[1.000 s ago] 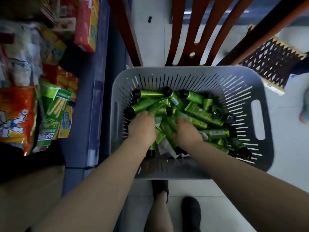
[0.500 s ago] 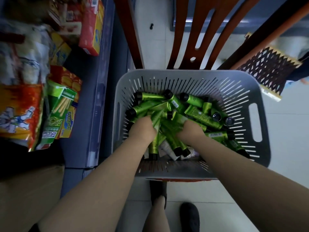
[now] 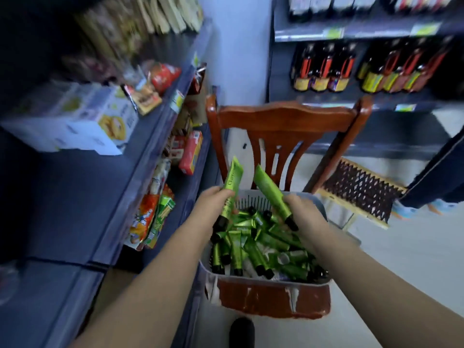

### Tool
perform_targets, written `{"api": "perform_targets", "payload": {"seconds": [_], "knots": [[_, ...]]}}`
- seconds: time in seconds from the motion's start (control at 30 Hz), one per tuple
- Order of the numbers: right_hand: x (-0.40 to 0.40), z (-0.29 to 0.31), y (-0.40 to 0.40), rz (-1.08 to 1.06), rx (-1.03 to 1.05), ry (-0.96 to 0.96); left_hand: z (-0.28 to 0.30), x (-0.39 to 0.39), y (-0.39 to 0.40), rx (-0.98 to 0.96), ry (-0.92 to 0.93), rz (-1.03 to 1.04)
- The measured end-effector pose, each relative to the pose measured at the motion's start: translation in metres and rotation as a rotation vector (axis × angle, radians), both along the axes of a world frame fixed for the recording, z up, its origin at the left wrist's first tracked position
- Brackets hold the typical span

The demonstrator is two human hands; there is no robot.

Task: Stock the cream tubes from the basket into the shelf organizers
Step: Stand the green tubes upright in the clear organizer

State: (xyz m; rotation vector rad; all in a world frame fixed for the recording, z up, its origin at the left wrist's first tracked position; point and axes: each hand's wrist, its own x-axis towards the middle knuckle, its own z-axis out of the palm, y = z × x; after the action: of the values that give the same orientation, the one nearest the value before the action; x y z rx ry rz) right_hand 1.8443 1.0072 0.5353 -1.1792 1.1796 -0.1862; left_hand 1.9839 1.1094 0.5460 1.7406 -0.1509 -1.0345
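A grey slotted basket (image 3: 253,200) sits on a wooden chair seat (image 3: 273,300) and holds several green cream tubes (image 3: 253,249) with black caps. My left hand (image 3: 213,204) grips one green tube (image 3: 232,187) above the basket's left side, crimped end up and cap down. My right hand (image 3: 301,212) grips a second green tube (image 3: 271,192) above the basket's right side, tilted, with its cap pointing down toward my wrist. No shelf organizers can be made out in the blurred view.
Dark blue shelves (image 3: 140,177) with snack packets and boxes run along the left. The chair back (image 3: 286,121) rises behind the basket. Bottles (image 3: 326,69) fill a shelf at the back right. A woven stool (image 3: 356,189) and another person's leg (image 3: 437,177) are at the right.
Both hands came up out of the tube pile, each now holding one tube above the basket. The view tilted up from straight down toward the shelves.
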Motion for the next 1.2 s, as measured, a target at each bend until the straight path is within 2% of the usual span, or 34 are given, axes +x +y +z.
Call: {"api": "perform_targets", "payload": {"seconds": [0.27, 0.4, 0.57, 0.73, 0.87, 1.2], "knots": [[-0.028, 0.162, 0.035, -0.029, 0.138, -0.669, 0.172, -0.049, 0.043, -0.436, -0.124, 0.077], [-0.031, 0.237, 0.061, 0.099, 0.109, -0.821, 0.251, -0.067, 0.083, -0.561, -0.221, 0.139], [-0.015, 0.315, 0.117, 0.256, 0.110, -0.974, 0.335, -0.078, 0.147, -0.624, -0.427, 0.214], [0.006, 0.380, 0.191, 0.459, 0.225, -1.109, 0.400, -0.092, 0.231, -0.610, -0.672, 0.340], [0.023, 0.413, 0.260, 0.623, 0.215, -1.200, 0.435, -0.099, 0.306, -0.475, -0.831, 0.449], [0.058, 0.453, 0.426, 0.986, 0.211, -1.174, 0.486, -0.115, 0.487, -0.126, -1.051, 0.693]]}}
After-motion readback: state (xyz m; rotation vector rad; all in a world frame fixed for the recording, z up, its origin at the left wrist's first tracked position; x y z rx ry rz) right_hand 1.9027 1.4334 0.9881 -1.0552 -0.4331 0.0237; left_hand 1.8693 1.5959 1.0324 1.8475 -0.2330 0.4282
